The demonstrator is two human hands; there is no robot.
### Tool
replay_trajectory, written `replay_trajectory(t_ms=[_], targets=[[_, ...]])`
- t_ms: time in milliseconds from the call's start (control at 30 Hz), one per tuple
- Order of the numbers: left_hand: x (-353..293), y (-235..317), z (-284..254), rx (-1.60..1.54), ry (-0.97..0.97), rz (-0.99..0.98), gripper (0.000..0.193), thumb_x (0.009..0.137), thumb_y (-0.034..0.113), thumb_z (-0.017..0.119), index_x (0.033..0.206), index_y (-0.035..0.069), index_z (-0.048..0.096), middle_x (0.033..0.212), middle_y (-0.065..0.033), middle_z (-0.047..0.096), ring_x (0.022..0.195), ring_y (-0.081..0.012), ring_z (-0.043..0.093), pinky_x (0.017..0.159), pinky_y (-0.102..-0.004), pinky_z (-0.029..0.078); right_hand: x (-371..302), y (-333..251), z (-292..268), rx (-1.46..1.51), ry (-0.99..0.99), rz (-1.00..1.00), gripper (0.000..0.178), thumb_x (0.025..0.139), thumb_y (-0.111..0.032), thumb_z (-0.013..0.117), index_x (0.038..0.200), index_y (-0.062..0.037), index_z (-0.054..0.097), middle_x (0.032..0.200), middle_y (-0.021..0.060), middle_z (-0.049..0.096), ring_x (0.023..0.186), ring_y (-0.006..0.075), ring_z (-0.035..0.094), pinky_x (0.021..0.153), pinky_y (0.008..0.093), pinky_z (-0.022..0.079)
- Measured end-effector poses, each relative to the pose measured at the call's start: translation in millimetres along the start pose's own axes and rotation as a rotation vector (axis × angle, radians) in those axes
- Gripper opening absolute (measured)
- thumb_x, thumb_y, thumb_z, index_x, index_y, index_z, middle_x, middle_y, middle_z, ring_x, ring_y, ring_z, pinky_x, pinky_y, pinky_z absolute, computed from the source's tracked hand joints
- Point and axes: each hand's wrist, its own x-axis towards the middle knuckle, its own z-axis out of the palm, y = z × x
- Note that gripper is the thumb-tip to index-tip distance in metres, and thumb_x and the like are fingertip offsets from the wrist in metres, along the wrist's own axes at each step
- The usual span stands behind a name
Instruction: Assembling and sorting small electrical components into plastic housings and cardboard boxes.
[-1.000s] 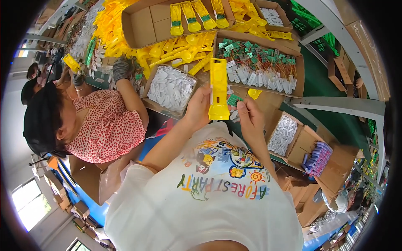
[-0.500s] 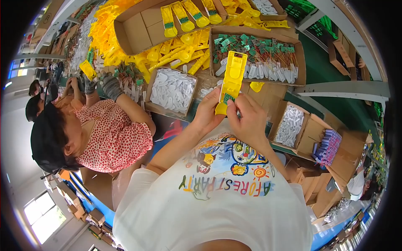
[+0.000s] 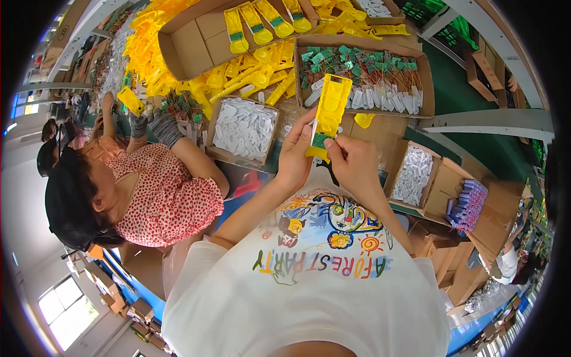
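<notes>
My left hand [image 3: 294, 157] is closed round the side of a long yellow plastic housing [image 3: 333, 104], which is tilted with its inner side up. A small green circuit board [image 3: 319, 140] sits in the housing's lower end. My right hand [image 3: 358, 163] is closed, thumb and fingertips pinched at the board's right edge. The curled fingers hide part of that grip. Just below it shows something thin and dark that I cannot make out. Beyond my hands stands a cardboard tray [image 3: 429, 89] with several green boards wired to white pieces.
Another carton [image 3: 187, 50] holds several yellow housings with boards, beside a pile of yellow housings [image 3: 151, 44]. White plastic parts fill a box [image 3: 213, 141] at left and another [image 3: 391, 193] at right. Purple cylinders [image 3: 467, 205] lie farther right. A gloved co-worker [image 3: 169, 205] sits at left, holding a yellow housing.
My right thumb has shifted from on top of the circuit board to its right edge. The housing has turned slightly. At left, the co-worker's hands and yellow housing have moved a little.
</notes>
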Motion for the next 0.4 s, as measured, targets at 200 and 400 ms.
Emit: replay_trajectory(t_ms=[200,400], targets=[[3.5,-10.4,-10.4,0.16,-0.023,0.077,0.033,0.098,0.018,0.037,0.126,0.005,0.046,0.117,-0.0073,0.056,0.104,-0.0151,0.054,0.089,-0.0284,0.042,6.2,7.5,-3.6,0.111,-0.199,0.205,0.025,0.083,-0.017,0.061,0.067,0.0016,0.064,0.049,0.0056,0.056,0.039,0.0085,0.047,0.04,0.0275,0.034],[-0.2,-7.5,-10.6,0.32,-0.033,0.142,0.038,0.092,0.013,0.047,0.128,0.005,0.043,0.121,-0.0077,0.054,0.11,-0.0149,0.051,0.093,-0.0266,0.038,6.7,13.1,5.8,0.182,-0.156,0.24,0.023,0.077,-0.015,0.063,0.062,0.0021,0.062,0.046,0.0129,0.051,0.037,0.0185,0.046,0.04,0.0336,0.034]])
